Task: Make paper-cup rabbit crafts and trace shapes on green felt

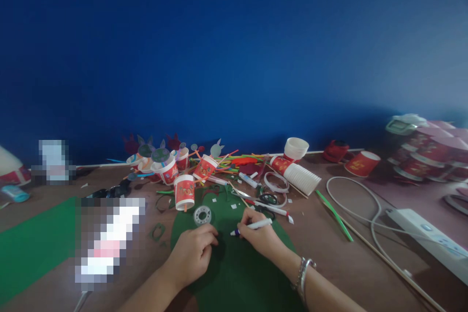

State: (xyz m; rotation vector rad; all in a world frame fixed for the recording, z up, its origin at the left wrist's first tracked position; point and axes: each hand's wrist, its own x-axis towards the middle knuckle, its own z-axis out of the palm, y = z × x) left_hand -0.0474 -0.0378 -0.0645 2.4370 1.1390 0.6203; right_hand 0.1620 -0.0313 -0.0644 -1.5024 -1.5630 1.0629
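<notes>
In my right hand (261,236) is a white marker (260,224), held in a writing grip with its dark purple end pointing left, over a dark green sheet (241,278). My left hand (197,248) rests on the left part of that sheet, fingers curled in, with no object visible in it. Just beyond the left hand lies a white tape roll (202,215). Small white scraps (234,206) dot the far part of the sheet. Black-handled scissors (266,209) lie beyond my right hand, beside a white pen with a red end (274,209).
Red paper cups (185,192) with cut-out figures stand at back left. A nested cup stack (300,178) lies behind the scissors. Colourful sticks (230,163) are heaped along the wall. To the right are a cable (373,200) and a power strip (431,234); another green sheet (36,243) lies left.
</notes>
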